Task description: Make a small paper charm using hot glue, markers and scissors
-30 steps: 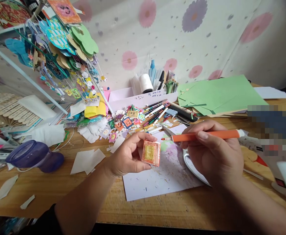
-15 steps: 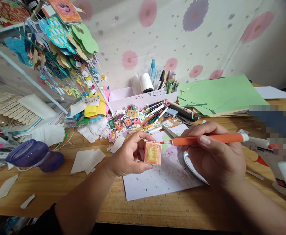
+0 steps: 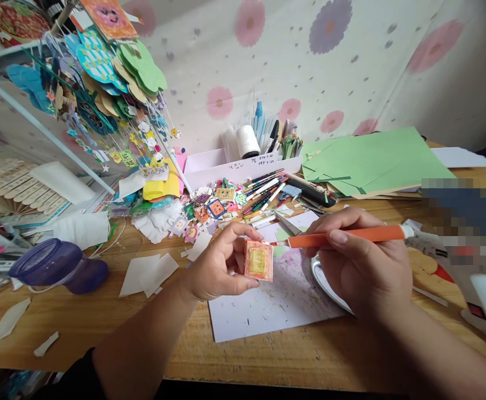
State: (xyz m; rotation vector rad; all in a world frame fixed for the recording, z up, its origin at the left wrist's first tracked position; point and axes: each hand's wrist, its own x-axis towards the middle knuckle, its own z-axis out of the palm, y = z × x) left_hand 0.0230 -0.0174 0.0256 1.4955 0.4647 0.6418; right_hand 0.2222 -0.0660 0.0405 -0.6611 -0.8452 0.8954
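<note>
Wooden bench (image 3: 209, 364): front edge visible along the bottom of the view; most of the back edge hidden behind stacked material. Pixelated patch (image 3: 461, 211) toward the bench's right side; contents unreadable. Large green paper sheets (image 3: 376, 158) lie at the back right. White, speckled paper sheet (image 3: 251, 322) lies flat, its lower-left corner near the front edge; upper part covered by the hands.

Right hand (image 3: 359, 261): fingers gripping the marker, thumb on top; the other fingertips are concealed behind the barrel. Left hand (image 3: 218, 266): fingers closed on the square, thumb at its lower edge; part of the grip is hidden behind it. Metal scissors (image 3: 288, 224) with pale handles, partly blocked by the right hand.

Orange, slim, cylindrical marker (image 3: 365, 234): long axis roughly parallel to the front edge, tip pointing left, tail slightly raised. Small orange-bordered, yellow-centred square (image 3: 258, 261): held above the white sheet, coloured face toward the camera, no clear long axis. Tip at its upper-right corner; contact cannot be confirmed.
</note>
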